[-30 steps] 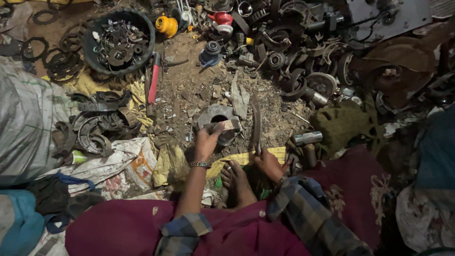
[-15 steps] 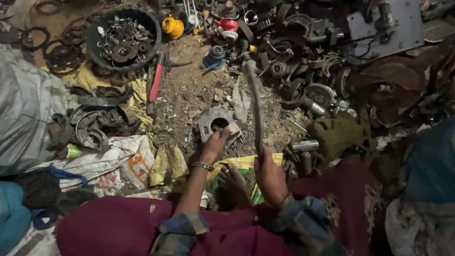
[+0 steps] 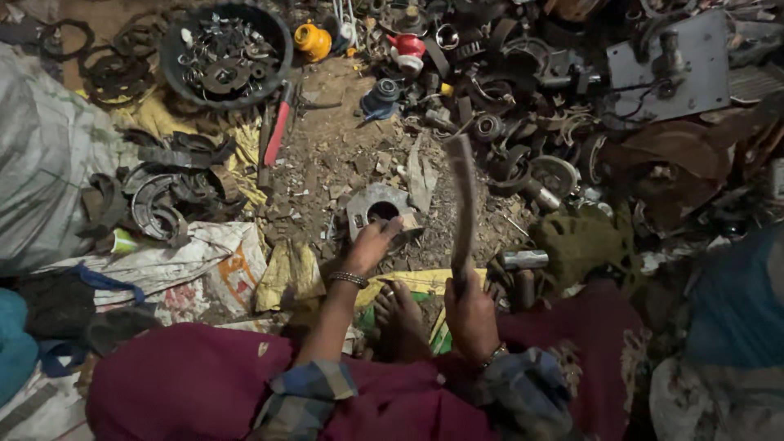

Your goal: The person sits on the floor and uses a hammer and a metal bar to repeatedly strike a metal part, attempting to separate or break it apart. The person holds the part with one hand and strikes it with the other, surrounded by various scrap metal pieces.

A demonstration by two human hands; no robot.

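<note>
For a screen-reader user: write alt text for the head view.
A seated person's left hand rests on a grey metal part with a round hole lying on the dirt ground, while the right hand holds up a long, flat, curved metal bar. Rusty scrap parts, a round black basin of metal bits and a red-handled tool surround them.

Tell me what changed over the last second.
The right hand raised the long curved metal strip from low beside the metal block to upright, keeping its grip. The left hand stayed on the block; the black basin stayed put.
</note>
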